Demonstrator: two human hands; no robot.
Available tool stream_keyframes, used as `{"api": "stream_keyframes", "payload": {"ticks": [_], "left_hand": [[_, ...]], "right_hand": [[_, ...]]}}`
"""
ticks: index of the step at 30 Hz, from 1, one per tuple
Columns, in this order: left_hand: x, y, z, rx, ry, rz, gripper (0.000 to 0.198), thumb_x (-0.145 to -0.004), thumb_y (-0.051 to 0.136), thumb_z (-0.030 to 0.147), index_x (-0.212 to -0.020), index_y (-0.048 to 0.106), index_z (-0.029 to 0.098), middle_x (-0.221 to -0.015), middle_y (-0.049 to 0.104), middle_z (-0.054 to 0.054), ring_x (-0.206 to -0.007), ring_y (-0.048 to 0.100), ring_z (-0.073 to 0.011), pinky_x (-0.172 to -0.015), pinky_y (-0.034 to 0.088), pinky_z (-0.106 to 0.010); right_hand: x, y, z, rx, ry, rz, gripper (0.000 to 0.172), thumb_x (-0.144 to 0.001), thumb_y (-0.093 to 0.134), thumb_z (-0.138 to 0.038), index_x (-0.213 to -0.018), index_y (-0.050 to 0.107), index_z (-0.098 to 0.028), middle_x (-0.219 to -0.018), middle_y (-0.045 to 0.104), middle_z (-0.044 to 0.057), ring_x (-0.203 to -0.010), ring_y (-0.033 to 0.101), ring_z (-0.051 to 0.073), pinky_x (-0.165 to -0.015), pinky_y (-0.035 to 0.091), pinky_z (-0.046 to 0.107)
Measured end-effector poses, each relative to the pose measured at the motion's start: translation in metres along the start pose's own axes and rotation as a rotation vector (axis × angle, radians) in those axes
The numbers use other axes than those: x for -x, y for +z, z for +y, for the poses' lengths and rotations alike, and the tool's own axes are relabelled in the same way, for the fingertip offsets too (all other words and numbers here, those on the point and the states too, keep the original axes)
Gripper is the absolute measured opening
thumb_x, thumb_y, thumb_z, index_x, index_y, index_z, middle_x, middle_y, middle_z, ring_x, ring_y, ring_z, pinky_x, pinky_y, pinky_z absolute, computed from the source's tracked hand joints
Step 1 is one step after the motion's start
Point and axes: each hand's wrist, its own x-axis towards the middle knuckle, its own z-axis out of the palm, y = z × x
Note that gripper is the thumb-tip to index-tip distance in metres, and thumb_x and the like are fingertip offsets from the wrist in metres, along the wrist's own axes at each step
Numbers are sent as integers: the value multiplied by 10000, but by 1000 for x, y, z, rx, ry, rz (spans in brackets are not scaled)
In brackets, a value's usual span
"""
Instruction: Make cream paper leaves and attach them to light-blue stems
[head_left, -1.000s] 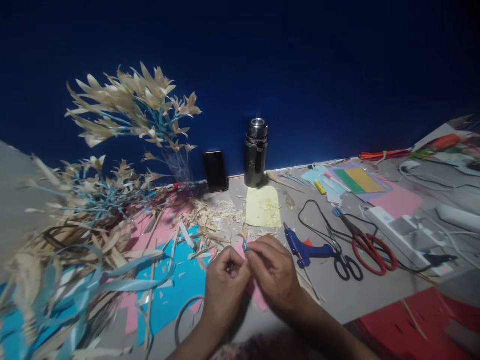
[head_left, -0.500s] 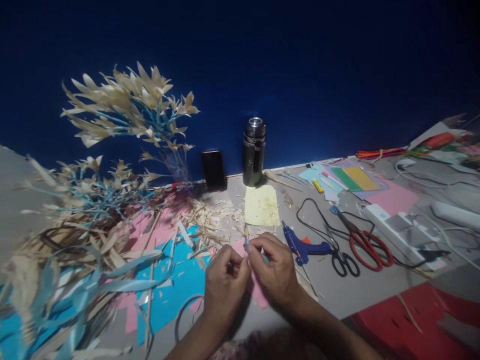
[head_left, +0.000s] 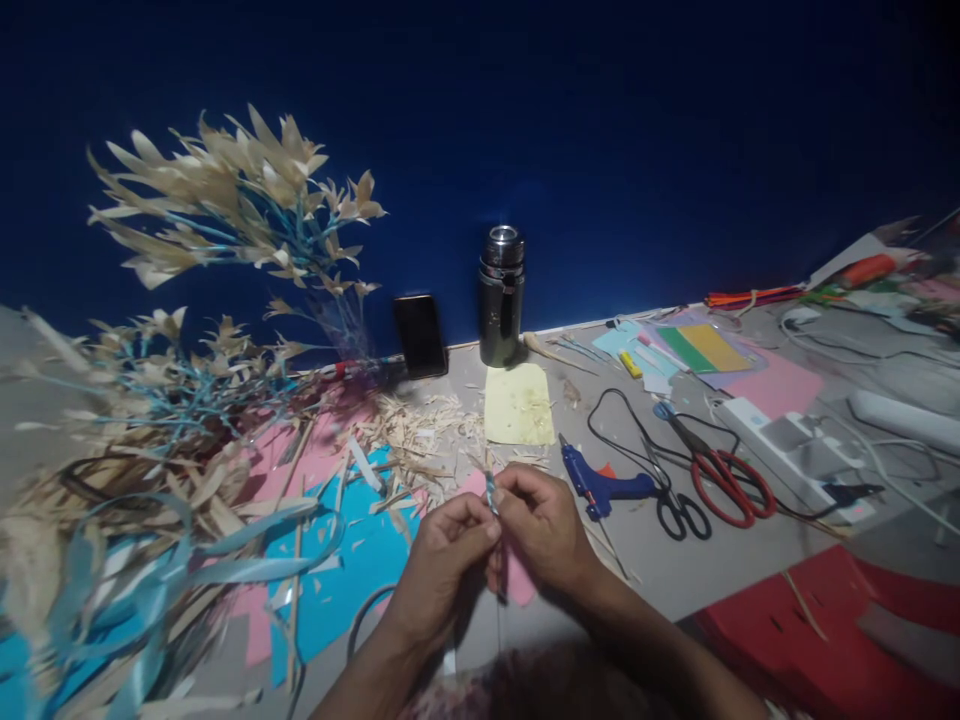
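Over the pink paper, both my hands meet on a thin husk-coloured piece with a light blue wrapped part. My right hand pinches it near the top between thumb and fingers. Just below, my left hand has its thumb and fingertips closed on the lower part, and a thin strand hangs under them. Most of the piece is hidden by my fingers. Beyond my hands lies a pale yellow sheet, and to their right a blue glue gun.
Black-handled scissors, red-handled scissors and a power strip lie at right. A steel flask and phone stand by the wall. Husk flowers, husk scraps, blue paper and light blue ribbon fill the left.
My left hand's fingers have shifted and straightened somewhat along the piece, which shows more of its blue part. A strand now shows below. The whole view has moved slightly.
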Motion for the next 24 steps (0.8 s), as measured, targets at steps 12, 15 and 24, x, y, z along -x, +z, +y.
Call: {"api": "stream_keyframes", "payload": {"ticks": [12, 15, 24], "left_hand": [[6, 3, 4, -588, 402, 384, 184, -712, 736, 229, -574, 620, 189, -565, 577, 25, -517, 515, -118, -517, 399, -225], [5, 3, 3, -654, 393, 421, 208, -723, 721, 274, -572, 599, 198, -543, 546, 30, -499, 467, -117, -498, 373, -229], [1, 7, 5, -684, 314, 489, 247, -647, 672, 327, -519, 500, 206, -485, 429, 63, -481, 363, -97, -460, 303, -219]], "right_hand": [[3, 9, 4, 276, -199, 113, 178, -849, 554, -147, -689, 613, -198, -656, 665, 21, -615, 612, 169, -618, 432, 277], [4, 8, 9, 454, -359, 113, 220, -905, 510, -125, -719, 603, -197, -657, 618, 32, -611, 559, 175, -618, 393, 303], [5, 3, 13, 512, -485, -24, 236, -911, 445, -100, -767, 610, -188, -665, 594, 35, -637, 543, 183, -619, 371, 304]]}}
